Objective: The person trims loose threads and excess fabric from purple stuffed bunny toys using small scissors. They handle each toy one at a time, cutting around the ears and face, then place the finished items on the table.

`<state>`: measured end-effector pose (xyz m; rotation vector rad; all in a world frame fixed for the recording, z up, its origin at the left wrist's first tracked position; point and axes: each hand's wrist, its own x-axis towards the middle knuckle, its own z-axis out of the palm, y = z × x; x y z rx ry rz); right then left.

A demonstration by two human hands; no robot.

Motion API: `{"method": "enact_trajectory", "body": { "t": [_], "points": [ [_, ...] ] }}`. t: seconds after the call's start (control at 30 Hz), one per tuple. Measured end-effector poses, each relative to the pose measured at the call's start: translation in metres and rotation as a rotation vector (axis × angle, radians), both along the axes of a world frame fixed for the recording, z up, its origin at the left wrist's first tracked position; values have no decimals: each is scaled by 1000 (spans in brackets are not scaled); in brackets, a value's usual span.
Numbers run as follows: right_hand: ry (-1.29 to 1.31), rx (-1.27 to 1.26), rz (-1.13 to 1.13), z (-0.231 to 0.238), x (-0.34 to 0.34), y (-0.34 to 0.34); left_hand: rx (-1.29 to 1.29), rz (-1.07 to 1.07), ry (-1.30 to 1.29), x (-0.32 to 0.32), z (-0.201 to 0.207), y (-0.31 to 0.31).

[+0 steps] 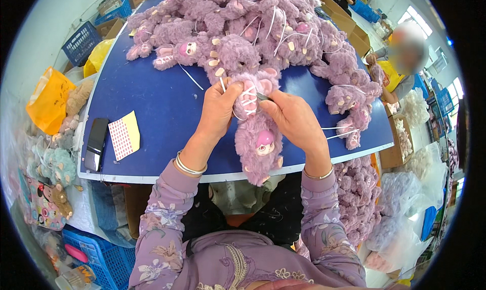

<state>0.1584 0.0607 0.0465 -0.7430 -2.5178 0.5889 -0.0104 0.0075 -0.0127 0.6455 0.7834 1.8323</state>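
A purple plush toy [255,126] lies near the table's front edge, its pink-capped face end pointing toward me. White cord [248,100] crosses back and forth over its pink fabric panel. My left hand [220,104] is closed on the panel's left side, with a loop of white cord beside its fingers. My right hand [293,114] is closed at the panel's right edge, pinching a small dark metal tool [261,96] whose tip touches the lacing. Most of the tool is hidden by the fingers, so its kind cannot be made out.
A heap of similar purple plush toys [228,16] covers the far side of the blue table [157,90] and runs down its right. A black phone [96,144] and a sticker sheet [124,136] lie at left. Another person [402,82] sits at far right.
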Motion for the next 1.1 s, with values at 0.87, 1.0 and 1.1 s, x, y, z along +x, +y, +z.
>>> {"method": "enact_trajectory", "body": {
  "t": [0.87, 1.0, 1.1],
  "points": [
    [11, 29, -25, 1, 0, 2, 12, -28, 34, -3, -6, 2],
    [37, 25, -19, -1, -1, 3, 14, -27, 15, 0, -1, 0],
    [21, 37, -14, -1, -2, 4, 10, -38, 9, 0, 1, -1]
  ]
}}
